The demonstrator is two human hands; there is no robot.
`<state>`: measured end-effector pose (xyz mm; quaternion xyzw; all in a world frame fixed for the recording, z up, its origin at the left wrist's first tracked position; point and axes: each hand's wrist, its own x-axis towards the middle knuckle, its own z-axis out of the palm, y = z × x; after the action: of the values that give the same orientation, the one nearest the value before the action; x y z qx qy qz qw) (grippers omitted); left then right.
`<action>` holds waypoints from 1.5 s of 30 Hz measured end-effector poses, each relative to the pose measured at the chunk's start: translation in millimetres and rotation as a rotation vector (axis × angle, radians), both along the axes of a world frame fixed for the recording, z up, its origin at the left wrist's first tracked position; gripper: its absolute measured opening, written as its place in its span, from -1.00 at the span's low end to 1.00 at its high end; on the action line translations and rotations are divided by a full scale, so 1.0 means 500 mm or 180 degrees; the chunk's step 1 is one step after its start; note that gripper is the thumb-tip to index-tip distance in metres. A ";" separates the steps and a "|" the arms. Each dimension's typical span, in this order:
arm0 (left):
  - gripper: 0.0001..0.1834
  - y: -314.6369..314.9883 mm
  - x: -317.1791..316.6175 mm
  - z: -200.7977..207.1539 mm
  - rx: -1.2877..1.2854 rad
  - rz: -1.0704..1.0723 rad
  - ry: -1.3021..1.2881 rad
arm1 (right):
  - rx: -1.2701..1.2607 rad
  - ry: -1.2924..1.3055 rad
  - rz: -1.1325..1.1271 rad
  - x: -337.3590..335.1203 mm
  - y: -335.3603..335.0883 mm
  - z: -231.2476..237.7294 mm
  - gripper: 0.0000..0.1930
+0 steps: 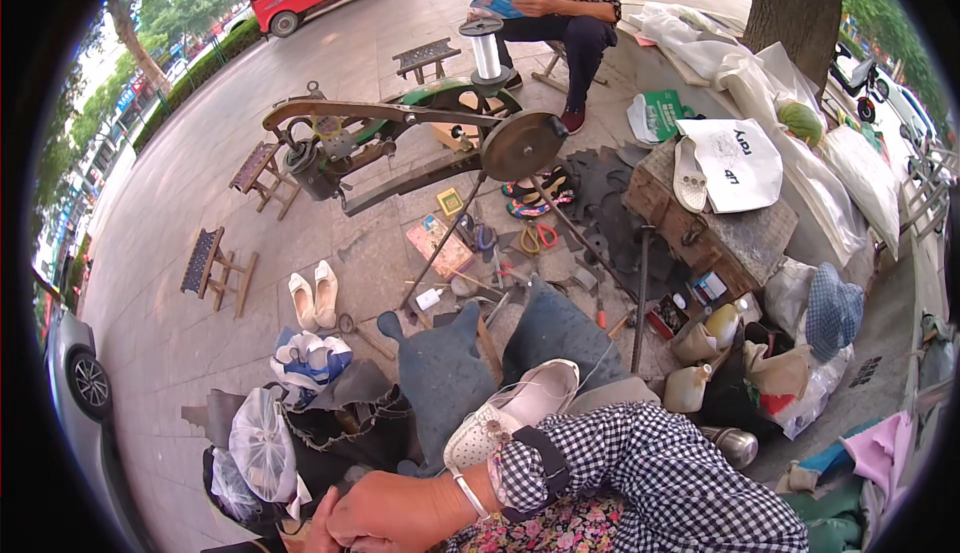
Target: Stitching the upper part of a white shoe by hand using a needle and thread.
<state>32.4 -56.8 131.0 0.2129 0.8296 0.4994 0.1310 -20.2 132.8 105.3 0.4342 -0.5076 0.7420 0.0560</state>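
My right hand [400,515], in a checked sleeve with a bracelet at the wrist, reaches across to the lower left. Its fingers are curled, and the lower edge cuts off what they hold, if anything. Against it lies a small part of my left hand [322,525]; its fingers are mostly hidden. A white perforated shoe [480,437] rests on my lap beside my right wrist, partly behind the sleeve. A thin pale thread loops near the shoe. Blue-grey cloth [440,353] covers my knees.
Ahead stands a hand-cranked shoe-stitching machine [525,145] with a thread spool [486,53]. Scissors [538,239] and tools lie beneath it. White flats [314,298] and bags [264,438] are left; a wooden box [690,223] is right. A seated person [570,13] holds a fan.
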 end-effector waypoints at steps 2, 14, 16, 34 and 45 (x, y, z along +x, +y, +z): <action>-0.38 0.015 0.013 0.008 0.0017 0.0355 0.0093 | 0.0935 -0.0016 0.0265 -0.008 -0.002 -0.020 -0.92; -0.81 -0.030 -0.039 -0.115 -0.1146 0.0767 0.0985 | 0.0315 -0.1624 0.0994 -0.052 0.068 0.026 -0.88; -0.85 -0.017 -0.069 -0.154 -0.0593 0.1437 0.0823 | 0.0325 -0.1799 0.0919 -0.074 0.088 0.021 -0.87; -0.86 0.108 -0.066 -0.262 0.2814 0.1523 -0.2330 | -0.0283 -0.2280 0.0852 -0.141 0.174 -0.066 -0.85; -0.91 -0.109 -0.092 -0.049 -0.0430 0.2797 0.2169 | 0.0047 -0.3051 0.1755 -0.098 0.176 -0.067 -0.87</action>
<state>-13.7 -111.5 106.6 -0.0124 0.8659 0.3556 -0.3516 -69.5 220.7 71.8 0.1650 -0.3489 0.8403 -0.3807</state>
